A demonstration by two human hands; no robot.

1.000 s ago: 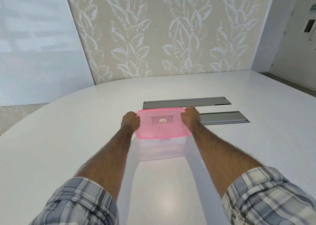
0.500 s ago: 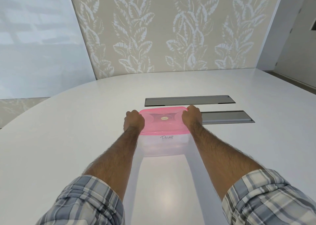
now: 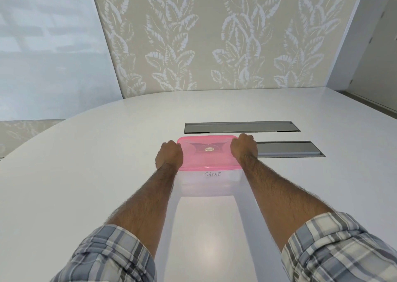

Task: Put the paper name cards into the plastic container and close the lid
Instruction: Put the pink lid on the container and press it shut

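A clear plastic container (image 3: 209, 184) stands on the white table, with a pink lid (image 3: 207, 155) lying flat on top of it. A paper name card (image 3: 212, 174) with handwritten letters shows through the front wall. My left hand (image 3: 169, 154) grips the lid's left edge, fingers curled over the rim. My right hand (image 3: 244, 145) grips the lid's right edge near the far corner in the same way. Both forearms stretch out over the table towards the box.
The white oval table (image 3: 86, 174) spreads wide on every side. Two grey recessed slots (image 3: 241, 127) (image 3: 290, 149) lie just behind and to the right of the container. A leaf-patterned wall stands beyond the far edge.
The view has tilted so the container's front and the written card show more. Both hands stay on the lid's edges, which now sits level on the box.
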